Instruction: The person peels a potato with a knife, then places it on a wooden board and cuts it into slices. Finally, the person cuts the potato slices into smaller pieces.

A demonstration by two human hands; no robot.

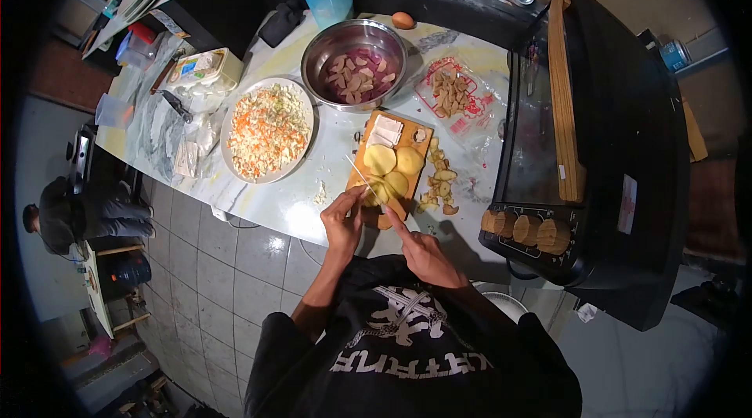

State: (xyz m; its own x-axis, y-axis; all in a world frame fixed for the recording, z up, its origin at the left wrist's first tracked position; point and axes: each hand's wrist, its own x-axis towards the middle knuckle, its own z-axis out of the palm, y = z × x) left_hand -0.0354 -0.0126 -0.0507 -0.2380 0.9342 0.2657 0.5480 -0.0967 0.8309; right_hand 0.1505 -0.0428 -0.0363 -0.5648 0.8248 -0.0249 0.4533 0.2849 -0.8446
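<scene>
On a wooden cutting board (381,220) lie pale yellow peeled potatoes (409,161) and some white pieces (385,130). A thin knife (361,172) slants over the potatoes, its tip toward the upper left. My right hand (428,255) is closed round the knife's handle end, index finger stretched toward the blade; the handle itself is mostly hidden. My left hand (342,220) is at the board's left edge, fingertips pressed on a yellow potato piece (376,194) beside the blade. Peelings (441,180) are scattered right of the board.
Beyond the board stands a steel bowl (312,65) of sliced pieces. A plate (229,159) of chopped vegetables is at left, a plastic bag (479,117) at back right. A black oven (607,183) borders the right side. Another person (86,210) stands far left.
</scene>
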